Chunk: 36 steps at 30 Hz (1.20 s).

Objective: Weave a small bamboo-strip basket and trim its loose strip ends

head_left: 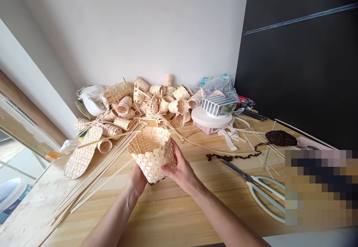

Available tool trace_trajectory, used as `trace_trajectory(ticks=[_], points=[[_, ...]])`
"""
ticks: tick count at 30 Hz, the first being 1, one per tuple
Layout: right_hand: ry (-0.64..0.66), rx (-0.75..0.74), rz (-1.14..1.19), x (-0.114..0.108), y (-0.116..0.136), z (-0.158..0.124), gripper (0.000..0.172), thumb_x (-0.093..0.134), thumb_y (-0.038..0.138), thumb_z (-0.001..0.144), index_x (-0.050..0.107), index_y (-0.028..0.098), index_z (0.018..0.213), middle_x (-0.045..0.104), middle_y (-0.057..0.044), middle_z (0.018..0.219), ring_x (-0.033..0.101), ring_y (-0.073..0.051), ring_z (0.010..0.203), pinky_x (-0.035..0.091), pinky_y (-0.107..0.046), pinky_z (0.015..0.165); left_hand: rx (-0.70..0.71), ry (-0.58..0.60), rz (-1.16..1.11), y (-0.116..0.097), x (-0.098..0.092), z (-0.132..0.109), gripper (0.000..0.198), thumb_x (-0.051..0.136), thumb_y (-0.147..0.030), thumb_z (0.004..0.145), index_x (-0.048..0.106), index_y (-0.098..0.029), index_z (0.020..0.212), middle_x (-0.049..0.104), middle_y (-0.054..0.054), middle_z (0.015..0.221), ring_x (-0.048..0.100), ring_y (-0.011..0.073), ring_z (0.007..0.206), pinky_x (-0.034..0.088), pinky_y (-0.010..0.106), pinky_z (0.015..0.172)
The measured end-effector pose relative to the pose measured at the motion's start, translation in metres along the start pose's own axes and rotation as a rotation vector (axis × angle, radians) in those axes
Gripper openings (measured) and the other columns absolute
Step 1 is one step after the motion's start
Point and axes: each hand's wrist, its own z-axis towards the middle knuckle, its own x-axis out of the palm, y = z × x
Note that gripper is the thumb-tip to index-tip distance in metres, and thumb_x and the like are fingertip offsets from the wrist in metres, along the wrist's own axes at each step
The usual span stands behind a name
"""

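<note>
A small woven bamboo basket (pixel 152 153) is held just above the wooden table (pixel 173 209), its open mouth tilted away from me. My left hand (pixel 137 181) grips its base from underneath, the fingers hidden behind the weave. My right hand (pixel 180 166) clasps its right side, thumb and fingers pressed on the wall near the rim. Both forearms reach in from the bottom of the view.
A heap of small woven baskets (pixel 151 101) lies at the back by the wall. Long bamboo strips (pixel 97 176) and a flat woven piece (pixel 82 152) lie left. Scissors (pixel 260 189), dark cord (pixel 281 138), a white turntable (pixel 211 118) with a box are right.
</note>
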Motion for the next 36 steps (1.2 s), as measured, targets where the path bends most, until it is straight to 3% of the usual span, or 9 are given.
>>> trace_trajectory(ticks=[3,6,8,13,18,22,25,29,36], points=[[-0.049,0.038,0.052,0.003,-0.002,0.002,0.101,0.071,0.047,0.068,0.01,0.024,0.144,0.042,-0.012,0.14,0.043,-0.027,0.124,0.037,-0.045,0.103,0.129,-0.172,0.077,-0.007,-0.004,0.003,0.044,0.053,-0.039,0.082,0.049,-0.022,0.123,0.057,0.008,0.125,0.049,0.0259,0.119,0.037,0.044,0.102],[-0.096,0.114,0.074,0.004,-0.004,0.004,0.099,0.07,0.049,0.067,0.014,0.021,0.144,0.051,-0.013,0.131,0.05,-0.028,0.118,0.041,-0.044,0.098,0.393,-0.358,0.229,-0.026,-0.009,0.003,0.042,0.058,-0.032,0.079,0.05,-0.024,0.12,0.05,0.006,0.132,0.041,0.0233,0.126,0.029,0.042,0.107],[-0.116,0.158,0.047,0.006,-0.005,0.004,0.1,0.07,0.051,0.066,0.016,0.018,0.143,0.055,-0.014,0.127,0.052,-0.028,0.116,0.043,-0.043,0.095,0.524,-0.378,0.258,-0.041,-0.011,-0.002,0.035,0.053,-0.033,0.083,0.052,-0.025,0.117,0.05,0.005,0.131,0.038,0.022,0.128,0.028,0.041,0.108],[-0.164,0.15,-0.102,0.014,-0.006,0.001,0.1,0.068,0.053,0.066,0.016,0.019,0.143,0.049,-0.015,0.133,0.048,-0.03,0.12,0.042,-0.044,0.097,0.715,-0.194,0.785,-0.063,-0.004,-0.018,0.041,0.055,-0.037,0.083,0.051,-0.024,0.121,0.051,0.008,0.129,0.039,0.0246,0.126,0.03,0.043,0.106],[-0.219,0.047,-0.301,0.02,-0.016,-0.003,0.102,0.067,0.058,0.065,0.016,0.016,0.143,0.042,-0.019,0.137,0.041,-0.035,0.125,0.039,-0.051,0.097,0.762,-0.122,1.189,-0.055,0.005,-0.021,0.044,0.056,-0.049,0.079,0.054,-0.021,0.113,0.062,0.012,0.106,0.051,0.0302,0.11,0.027,0.057,0.101],[-0.283,-0.16,-0.436,0.028,-0.034,-0.007,0.095,0.068,0.049,0.07,0.014,0.019,0.143,0.039,-0.021,0.138,0.04,-0.034,0.126,0.037,-0.053,0.099,0.885,-0.156,1.254,-0.045,0.007,-0.015,0.029,0.06,-0.045,0.077,0.056,-0.019,0.09,0.061,0.011,0.1,0.049,0.0302,0.109,0.031,0.054,0.098],[-0.205,-0.208,-0.484,0.029,-0.043,-0.017,0.093,0.068,0.034,0.073,0.01,0.019,0.143,0.037,-0.021,0.139,0.04,-0.033,0.126,0.038,-0.052,0.099,0.933,-0.109,1.254,-0.044,0.003,-0.016,0.017,0.059,-0.034,0.08,0.053,-0.02,0.085,0.061,0.009,0.095,0.051,0.027,0.105,0.036,0.05,0.093],[-0.059,-0.136,-0.576,0.01,-0.041,-0.038,0.067,0.054,0.019,0.079,0.025,0.02,0.139,0.039,-0.014,0.14,0.038,-0.028,0.128,0.038,-0.048,0.102,0.92,-0.015,1.358,-0.045,-0.01,-0.026,0.011,0.06,-0.027,0.079,0.053,-0.02,0.085,0.06,0.007,0.098,0.05,0.0261,0.108,0.027,0.055,0.101],[-0.038,-0.052,-0.803,-0.046,-0.032,-0.051,0.035,0.043,0.023,0.083,0.056,0.021,0.115,0.059,-0.01,0.123,0.056,-0.024,0.112,0.047,-0.043,0.096,0.881,0.149,1.377,-0.042,-0.025,-0.037,0.017,0.06,-0.034,0.08,0.057,-0.021,0.09,0.059,0.01,0.108,0.044,0.0285,0.12,0.02,0.058,0.106]])
